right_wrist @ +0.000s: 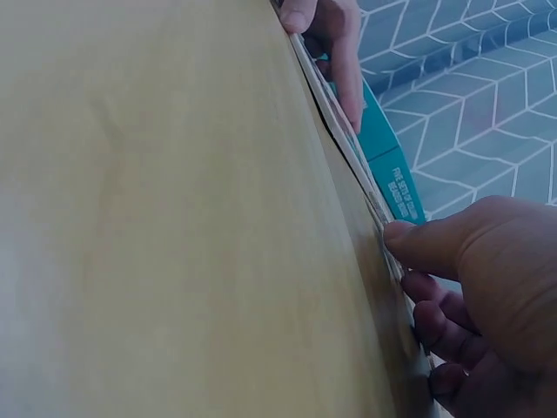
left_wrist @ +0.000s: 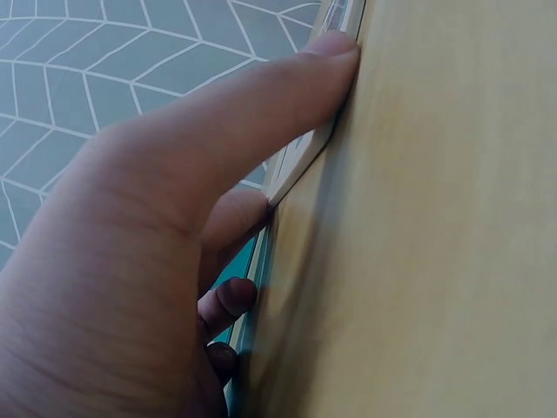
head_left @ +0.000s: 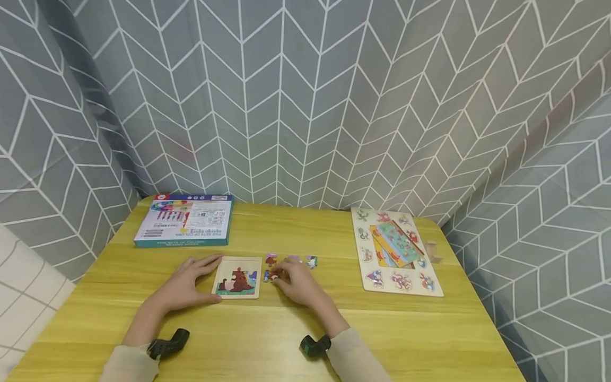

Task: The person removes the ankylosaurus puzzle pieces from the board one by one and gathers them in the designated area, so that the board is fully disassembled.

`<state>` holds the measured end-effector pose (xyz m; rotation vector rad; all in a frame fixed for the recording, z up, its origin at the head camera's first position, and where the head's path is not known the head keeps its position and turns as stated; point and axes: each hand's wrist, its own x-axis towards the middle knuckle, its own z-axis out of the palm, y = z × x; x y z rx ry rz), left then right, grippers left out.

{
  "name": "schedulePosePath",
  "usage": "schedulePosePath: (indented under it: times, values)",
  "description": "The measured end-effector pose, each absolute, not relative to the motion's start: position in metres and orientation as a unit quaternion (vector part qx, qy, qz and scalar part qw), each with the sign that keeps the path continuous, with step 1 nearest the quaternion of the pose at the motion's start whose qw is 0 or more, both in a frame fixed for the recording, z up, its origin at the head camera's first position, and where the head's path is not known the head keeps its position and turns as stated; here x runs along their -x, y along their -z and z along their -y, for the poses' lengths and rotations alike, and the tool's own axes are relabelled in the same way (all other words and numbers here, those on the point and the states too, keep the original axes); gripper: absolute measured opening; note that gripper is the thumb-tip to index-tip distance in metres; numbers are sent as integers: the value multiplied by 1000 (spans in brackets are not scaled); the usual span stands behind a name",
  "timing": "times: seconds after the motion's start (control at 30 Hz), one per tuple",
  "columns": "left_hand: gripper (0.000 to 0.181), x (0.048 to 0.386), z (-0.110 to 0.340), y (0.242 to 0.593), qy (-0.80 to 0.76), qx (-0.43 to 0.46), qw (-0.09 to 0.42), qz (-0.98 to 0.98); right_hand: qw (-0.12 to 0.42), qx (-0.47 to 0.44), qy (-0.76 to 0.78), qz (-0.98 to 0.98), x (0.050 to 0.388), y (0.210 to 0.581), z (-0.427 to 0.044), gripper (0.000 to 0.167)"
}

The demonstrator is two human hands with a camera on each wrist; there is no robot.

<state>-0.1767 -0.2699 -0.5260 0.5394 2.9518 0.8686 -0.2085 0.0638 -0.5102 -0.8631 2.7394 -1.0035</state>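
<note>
A small square wooden puzzle board (head_left: 237, 294) lies on the table, with a partly filled picture of a brown animal. My left hand (head_left: 183, 284) holds it by the left side, its thumb at the near corner and its index finger at the far one. The left wrist view shows that thumb (left_wrist: 326, 65) on the board's edge. Just right of the board, my right hand (head_left: 298, 281) pinches a small puzzle piece (head_left: 273, 276) between thumb and fingertips, which partly hide it. Other loose pieces lie beside and behind this hand, including a purple-and-brown piece (head_left: 271, 258) and a green-and-white one (head_left: 312, 261).
A flat boxed set (head_left: 183, 220) lies at the back left of the yellow wooden table (head_left: 248, 339). On the right is a larger pale picture board (head_left: 382, 252) with colourful cards (head_left: 396, 241) on top. A grey patterned curtain (head_left: 296, 106) hangs behind the table.
</note>
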Motion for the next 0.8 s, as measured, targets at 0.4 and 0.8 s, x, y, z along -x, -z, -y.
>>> schedulePosePath:
  times: [0.4, 0.8]
  values:
    - [105, 176, 270, 527, -281, -174, 6, -944, 55, 275, 341, -897, 207, 514, -63, 25]
    - [105, 177, 271, 528, -281, -174, 7, -944, 63, 275, 349, -894, 207, 511, -63, 27]
